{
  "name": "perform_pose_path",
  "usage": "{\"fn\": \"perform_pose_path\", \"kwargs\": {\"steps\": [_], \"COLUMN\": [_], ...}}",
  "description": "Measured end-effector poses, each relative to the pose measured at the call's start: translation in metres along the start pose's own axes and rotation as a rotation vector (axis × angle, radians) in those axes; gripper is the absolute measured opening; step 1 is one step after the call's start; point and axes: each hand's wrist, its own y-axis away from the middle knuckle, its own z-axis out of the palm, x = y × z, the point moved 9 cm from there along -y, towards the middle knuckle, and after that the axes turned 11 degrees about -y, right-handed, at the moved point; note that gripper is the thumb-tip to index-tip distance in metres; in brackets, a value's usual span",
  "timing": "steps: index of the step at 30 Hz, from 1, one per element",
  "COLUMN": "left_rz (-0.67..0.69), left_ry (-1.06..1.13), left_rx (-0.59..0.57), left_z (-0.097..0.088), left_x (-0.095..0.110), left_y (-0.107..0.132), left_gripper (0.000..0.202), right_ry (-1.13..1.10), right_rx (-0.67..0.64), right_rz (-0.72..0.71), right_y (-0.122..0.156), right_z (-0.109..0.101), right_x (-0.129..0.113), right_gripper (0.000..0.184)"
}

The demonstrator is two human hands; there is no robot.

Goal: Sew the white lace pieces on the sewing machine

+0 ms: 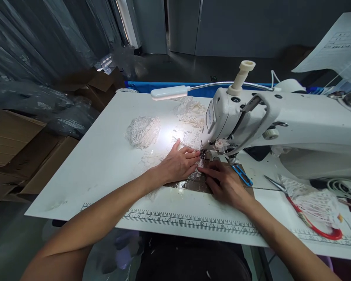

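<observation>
Cream lace [196, 168], thin and open-patterned, lies flat under both hands at the needle of the sewing machine [280, 121] on the white worktop [105, 164]. The left hand [178, 164] presses it down with fingers stretched out flat and close together, tips at the presser foot. The right hand [224, 183] rests just beside it, fingers [207, 171] extended and pinning the lace edge (not gripping). Two more lace pieces lie behind the hands under one lamp [169, 92]: one pale heap [143, 132] to the left, one [191, 111] nearer the machine. One pair of red-handled scissors [310, 222] and one blue snipper [242, 175] lie to the right.
</observation>
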Motion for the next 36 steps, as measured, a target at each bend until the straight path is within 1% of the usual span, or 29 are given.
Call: {"fn": "perform_pose_path", "kwargs": {"steps": [5,10,17,24,32,36], "left_rz": [-0.016,-0.043,-0.054,-0.065,-0.091,-0.114], "left_ry": [-0.033,-0.043,-0.065,-0.160,-0.225,-0.245], "left_rx": [-0.009,-0.003,-0.027,-0.033,-0.015,0.000], "left_z": [0.000,-0.002,-0.002,0.002,0.005,0.005], "left_x": [0.003,0.003,0.002,0.001,-0.005,-0.007], "left_y": [-0.001,0.000,-0.002,-0.004,-0.011,-0.013], "left_gripper": [0.025,0.025,0.027,0.029,0.028,0.026], "right_ry": [-0.033,-0.036,-0.019,0.048,0.227,0.261], "right_rx": [0.004,-0.003,-0.005,0.010,-0.049,-0.062], "right_rz": [0.007,0.022,0.040,0.031,0.066,0.085], "right_y": [0.000,0.000,-0.002,-0.005,-0.008,-0.012], "right_z": [0.000,0.001,0.000,-0.002,0.005,0.005], "right_x": [0.005,0.004,0.001,-0.004,0.003,0.006], "right_gripper": [0.037,0.038,0.036,0.039,0.040,0.040]}}
